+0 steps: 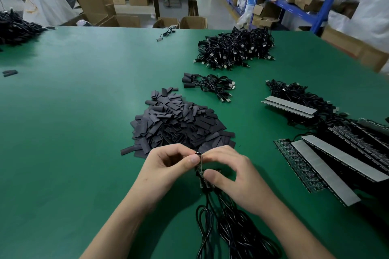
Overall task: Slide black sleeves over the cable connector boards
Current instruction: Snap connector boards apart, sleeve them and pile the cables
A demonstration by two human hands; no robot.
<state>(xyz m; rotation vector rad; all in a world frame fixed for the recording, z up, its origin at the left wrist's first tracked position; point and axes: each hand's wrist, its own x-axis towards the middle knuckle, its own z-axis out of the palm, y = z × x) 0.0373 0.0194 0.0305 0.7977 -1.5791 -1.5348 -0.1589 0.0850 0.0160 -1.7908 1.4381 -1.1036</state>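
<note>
While the sleeve is going on: the left hand (168,164) is pinching, thumb against curled fingers (183,150), a small dark piece that I am taking for a black sleeve (198,153). The right hand (231,172) is gripping the connector board (199,169) just below it, thumb pressing on the near face and fingers curling behind.
Step in hand: the sleeve mouth is being fitted over the board's top end. Only the very start is looking done, since most of the board is showing bare below the left fingers.
Next move: it is calling for a straight push along the board, with the right fingers steadying it and keeping out of the sleeve's path. A tilted sleeve is likely catching on the corners.
Board: it is standing edge-on between the two sets of fingers, thin and dark. Its cables (231,233) are trailing from under the right fingers toward the person.
Sleeve: dark and matte, mostly hiding behind the fingertips.
Supply: the pile of black sleeves (181,124) is lying on the green bench (84,111) just beyond the fingers.
Further out: sleeved cables (207,86) are lying beyond the pile, and LED strips (336,162) well to the right of the right fingers.
</note>
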